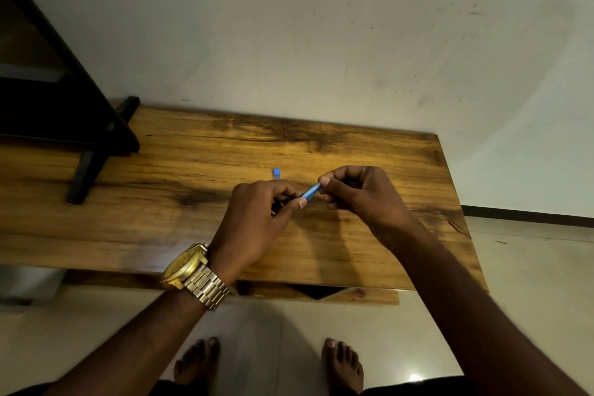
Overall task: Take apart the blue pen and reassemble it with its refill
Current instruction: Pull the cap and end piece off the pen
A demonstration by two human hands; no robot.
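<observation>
1. The blue pen (310,192) is a slim, bright blue barrel, held tilted just above the wooden table (193,228), between the two hands.
2. The left hand (257,222) pinches the pen's lower end, thumb and curled fingers closed on it.
3. The right hand (360,199) pinches the upper end with its fingertips, the other fingers curled in.
4. One small blue piece (276,173) lies on the table just beyond the hands; I cannot tell which part it is.
5. One gold wristwatch (193,273) sits on the left wrist; its dial cannot be read.
6. Two bare feet (342,363) stand on the tiled floor.
</observation>
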